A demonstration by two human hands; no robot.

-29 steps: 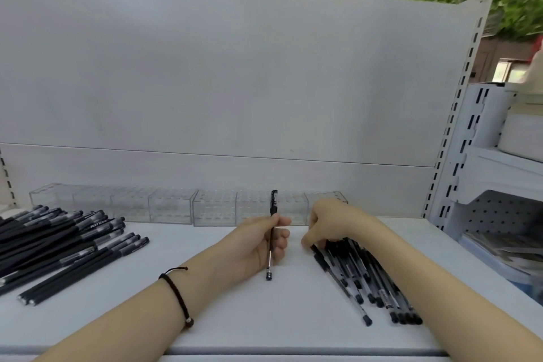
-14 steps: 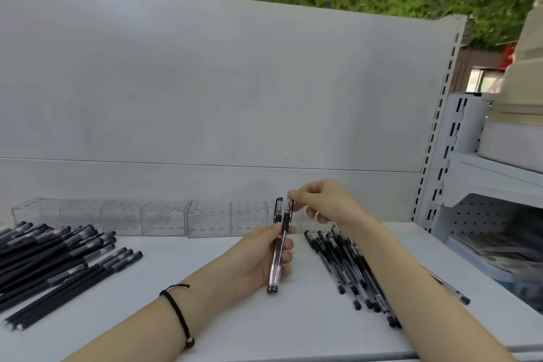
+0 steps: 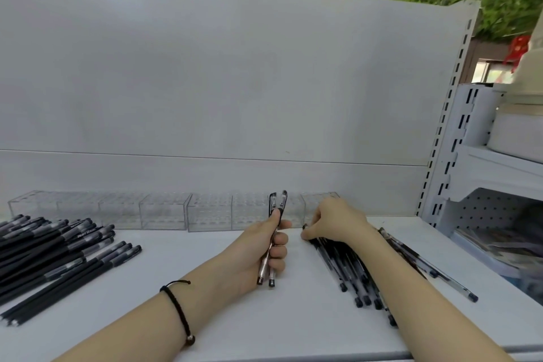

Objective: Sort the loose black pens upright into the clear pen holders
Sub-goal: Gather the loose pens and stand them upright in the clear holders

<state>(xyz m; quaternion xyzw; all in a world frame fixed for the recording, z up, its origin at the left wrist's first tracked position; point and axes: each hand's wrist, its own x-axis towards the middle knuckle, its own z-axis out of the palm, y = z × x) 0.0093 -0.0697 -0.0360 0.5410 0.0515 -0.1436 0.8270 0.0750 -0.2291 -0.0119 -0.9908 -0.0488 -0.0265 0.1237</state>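
My left hand (image 3: 266, 250) grips two black pens (image 3: 276, 209) upright, caps up, near the middle of the white shelf. To its right my right hand (image 3: 335, 223) is down on the far end of a pile of loose black pens (image 3: 352, 270), fingers curled and pinching at one pen's tip. A row of clear pen holders (image 3: 164, 211) stands empty along the back wall, behind both hands. A second, larger pile of black pens (image 3: 55, 256) lies at the left.
The white shelf (image 3: 293, 323) ends in a front edge near my forearms. A slotted upright (image 3: 446, 126) closes the right side, with another shelving unit (image 3: 499, 173) beyond it. One pen (image 3: 435, 270) lies apart right of my right arm.
My right hand left a second pen in my left hand's grip and dropped back down onto the right pile. The left hand now holds two pens instead of one.
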